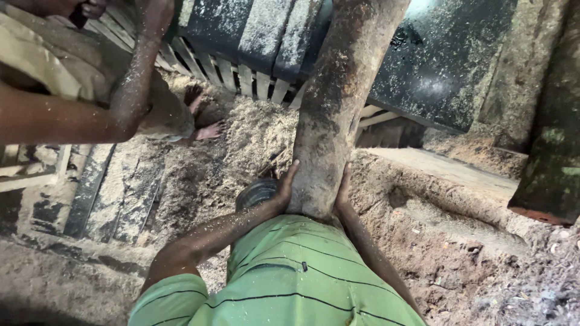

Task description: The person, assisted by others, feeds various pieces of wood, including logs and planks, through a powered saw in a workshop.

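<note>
Head view, looking down past your green striped shirt point(284, 284). Your left hand point(284, 188) and right hand point(343, 190) lie flat against opposite sides of the log point(329, 108), fingers spread and pressing rather than wrapping; neither hand closes round it, the trunk being too thick. The log's near end sits against your belly and its length runs up and away from you. Keep both palms level with each other so the push stays along the grain, and let your body carry the load, not your wrists. Just beside your left hand a round metal tin point(257, 193) lies in the sawdust point(241, 139); keep that elbow clear of it. Farther off, at upper left, a co-worker's arm point(136, 78) hangs over the slatted wooden frame point(241, 75); mind it as the log advances. Beyond stands a dark, dust-speckled panel point(447, 60)
</note>
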